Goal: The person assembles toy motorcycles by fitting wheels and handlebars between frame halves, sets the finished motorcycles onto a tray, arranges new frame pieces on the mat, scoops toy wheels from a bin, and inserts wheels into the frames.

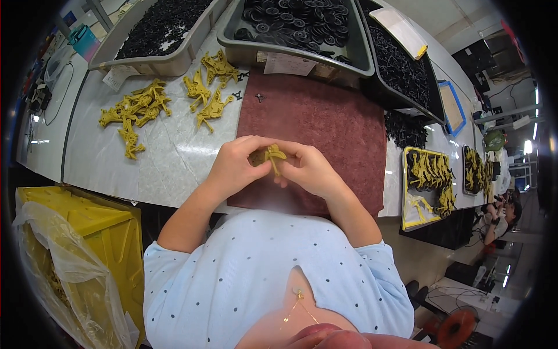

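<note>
Both hands meet over the dark red cloth (331, 139), close to my body. Between them sits a yellow plastic part (274, 155), partly covered by my fingers. My left hand (238, 163) closes round one side of it, thumb pressed in. My right hand (308, 168) grips the other side with thumb and fingers. Whether a smaller piece is also held cannot be made out. Left of the cloth lie more yellow plastic parts (210, 109) and a larger heap of yellow parts (135, 107). A small black piece (260, 98) rests on the cloth's far left corner.
Along the back stand a grey bin (168, 70) of small black pieces, a bin (363, 72) of black wheels and a black bin (433, 96) of thin black parts. At right is a yellow-rimmed tray (405, 203) of assembled parts. A yellow crate (110, 232) stands lower left.
</note>
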The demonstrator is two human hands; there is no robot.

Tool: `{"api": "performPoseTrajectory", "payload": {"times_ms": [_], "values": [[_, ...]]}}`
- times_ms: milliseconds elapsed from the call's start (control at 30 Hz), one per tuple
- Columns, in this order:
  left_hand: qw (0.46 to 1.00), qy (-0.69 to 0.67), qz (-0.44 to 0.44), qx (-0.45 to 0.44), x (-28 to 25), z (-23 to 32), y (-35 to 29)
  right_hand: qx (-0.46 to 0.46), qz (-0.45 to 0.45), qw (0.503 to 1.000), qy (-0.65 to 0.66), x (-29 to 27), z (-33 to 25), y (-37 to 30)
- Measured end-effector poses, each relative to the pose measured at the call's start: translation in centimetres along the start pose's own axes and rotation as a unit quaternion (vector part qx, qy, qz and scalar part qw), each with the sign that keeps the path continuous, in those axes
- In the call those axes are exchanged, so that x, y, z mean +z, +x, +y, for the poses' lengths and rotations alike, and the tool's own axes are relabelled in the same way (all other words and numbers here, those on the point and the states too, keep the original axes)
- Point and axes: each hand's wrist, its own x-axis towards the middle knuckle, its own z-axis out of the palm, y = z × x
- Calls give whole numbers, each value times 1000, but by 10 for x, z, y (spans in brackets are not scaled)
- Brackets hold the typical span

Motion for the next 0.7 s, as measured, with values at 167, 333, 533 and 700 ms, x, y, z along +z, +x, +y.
{"api": "performPoseTrajectory", "payload": {"times_ms": [167,333,533,700], "values": [[998,-60,23,-19,1,-2,-2,3,-9,1000,-7,-1,-6,0],[995,-74,65,-22,7,-4,-5,4,-2,1000,27,-6,3,6],[993,-46,105,10,7,-6,-9,15,16,1000,8,-2,-4,9],[961,-39,272,-34,-22,-12,-13,38,127,991,12,-23,17,15]]}}
